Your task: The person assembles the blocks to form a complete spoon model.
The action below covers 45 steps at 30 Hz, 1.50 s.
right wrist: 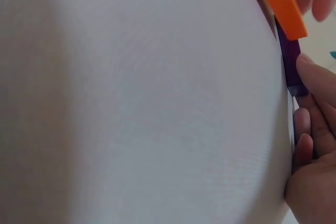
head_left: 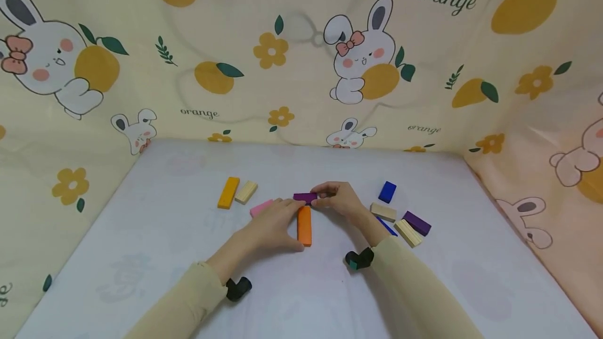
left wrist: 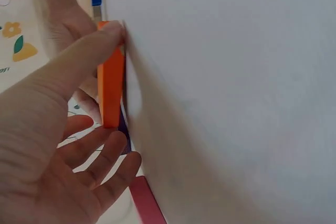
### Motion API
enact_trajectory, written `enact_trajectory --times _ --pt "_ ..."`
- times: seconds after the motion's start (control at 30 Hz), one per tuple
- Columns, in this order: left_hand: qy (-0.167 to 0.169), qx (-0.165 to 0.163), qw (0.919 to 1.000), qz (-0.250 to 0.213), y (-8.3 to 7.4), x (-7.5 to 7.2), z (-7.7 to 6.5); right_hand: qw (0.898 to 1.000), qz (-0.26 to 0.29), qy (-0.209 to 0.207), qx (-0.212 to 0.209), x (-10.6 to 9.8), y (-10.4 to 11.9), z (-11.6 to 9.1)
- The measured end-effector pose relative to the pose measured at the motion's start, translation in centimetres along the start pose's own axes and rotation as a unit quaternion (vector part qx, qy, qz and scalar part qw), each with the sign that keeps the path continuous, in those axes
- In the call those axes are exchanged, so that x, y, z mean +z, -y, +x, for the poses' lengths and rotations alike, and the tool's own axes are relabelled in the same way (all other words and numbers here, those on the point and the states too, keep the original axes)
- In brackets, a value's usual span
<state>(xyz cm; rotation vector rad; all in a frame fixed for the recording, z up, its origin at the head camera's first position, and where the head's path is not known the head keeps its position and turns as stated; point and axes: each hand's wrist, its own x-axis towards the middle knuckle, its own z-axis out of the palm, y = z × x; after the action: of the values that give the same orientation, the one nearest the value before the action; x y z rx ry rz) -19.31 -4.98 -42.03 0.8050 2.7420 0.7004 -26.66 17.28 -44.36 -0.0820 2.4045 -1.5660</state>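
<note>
My left hand (head_left: pixel 268 226) holds an orange block (head_left: pixel 304 226) by its ends, the thumb at the near end and a fingertip at the far end. In the left wrist view the thumb lies on the end of that block. Just beyond it a purple block (head_left: pixel 304 196) lies crosswise. My right hand (head_left: pixel 341 200) pinches the purple block's right end, and the right wrist view shows the thumb (right wrist: pixel 315 77) against its side. The orange block's far end overlaps the purple block there. A pink block (head_left: pixel 260 207) is partly hidden behind my left hand.
Left of the hands lie a yellow block (head_left: pixel 228 192) and a plain wood block (head_left: pixel 246 192). To the right are a blue block (head_left: pixel 387 192), wood blocks (head_left: pixel 383 212) (head_left: pixel 408 233), another purple block (head_left: pixel 417 223) and a blue piece (head_left: pixel 387 226) partly behind my right wrist. Printed cloth (head_left: pixel 301 88) hangs behind the table.
</note>
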Motion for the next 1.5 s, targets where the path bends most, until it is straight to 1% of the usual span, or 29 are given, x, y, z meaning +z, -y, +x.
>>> enact_trajectory --times 0.13,0.3,0.47,0.63,0.7,0.9,1.27,1.5 --pt "-0.016 -0.002 0.9998 -0.011 -0.3 0.3 -0.3 1.0 0.003 -0.001 0.0 0.0 -0.1 -0.2" --pt "-0.034 -0.014 0.9983 -0.046 -0.3 0.7 -0.6 1.0 0.005 -0.002 0.0 0.1 -0.2 -0.3" --pt "-0.05 -0.04 0.9931 -0.098 -0.4 0.8 -1.0 1.0 0.015 0.005 0.002 -0.1 -0.3 -0.2" --pt "-0.071 -0.045 0.9889 -0.122 -0.9 0.9 -1.2 1.0 0.021 0.006 -0.003 -0.3 -0.1 -0.3" --pt "-0.078 -0.047 0.9881 -0.124 -1.0 1.0 -1.2 1.0 0.022 0.005 -0.007 -0.3 0.0 -0.4" --pt "-0.083 -0.055 0.9866 -0.129 -1.0 1.3 -1.4 1.0 0.023 0.007 -0.015 0.0 0.0 -0.6" --pt "-0.089 -0.042 0.986 -0.134 -0.9 1.4 -1.5 1.0 0.026 0.005 -0.016 0.0 -0.5 -0.6" --pt "-0.096 -0.048 0.986 -0.128 -1.0 1.4 -1.5 0.999 0.03 0.005 -0.013 0.1 -0.2 -0.4"
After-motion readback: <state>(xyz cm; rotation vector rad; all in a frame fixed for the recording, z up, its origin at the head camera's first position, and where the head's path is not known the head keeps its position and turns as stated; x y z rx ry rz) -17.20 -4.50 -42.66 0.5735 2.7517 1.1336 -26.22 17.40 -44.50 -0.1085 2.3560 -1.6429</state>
